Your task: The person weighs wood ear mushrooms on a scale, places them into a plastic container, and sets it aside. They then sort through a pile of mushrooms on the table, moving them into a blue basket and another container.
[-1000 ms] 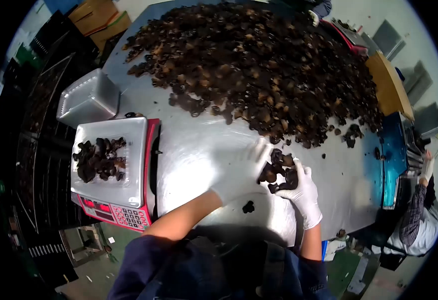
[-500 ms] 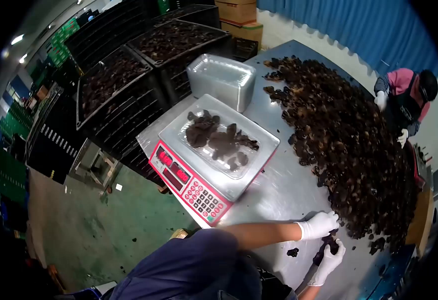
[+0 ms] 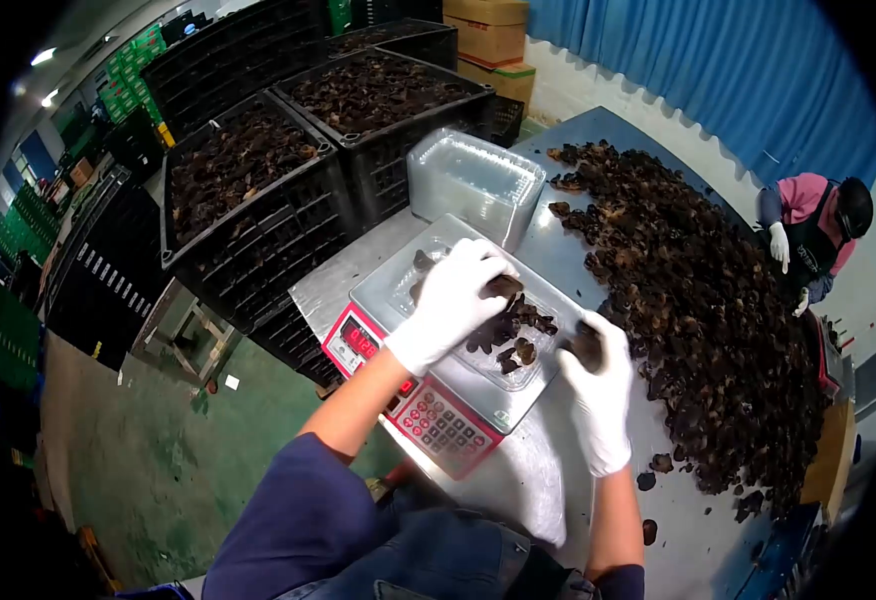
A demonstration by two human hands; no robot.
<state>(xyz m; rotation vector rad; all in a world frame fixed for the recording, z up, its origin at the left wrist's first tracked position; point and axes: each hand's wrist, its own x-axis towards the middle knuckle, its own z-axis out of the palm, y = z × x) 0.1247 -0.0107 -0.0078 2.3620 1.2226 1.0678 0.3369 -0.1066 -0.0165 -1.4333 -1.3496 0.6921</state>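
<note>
A scale with a red-edged keypad panel stands on the metal table, a clear plastic tray on its plate. Dark, fungus-like pieces lie in the tray. My gloved left hand is over the tray's left part, its fingers curled round a dark piece. To the right of the tray, my gloved right hand has a dark piece between thumb and fingers. A large heap of the same dark pieces covers the table's right side.
Behind the scale stands a stack of clear trays. Black crates full of dark pieces are at the left back. Across the heap is a co-worker with white gloves. Cardboard boxes stand at the back, by a blue curtain.
Both my hands have moved from the heap's near edge up and left to the scale, each with a dark piece. The view has shifted a little. The co-worker's hands have moved lower.
</note>
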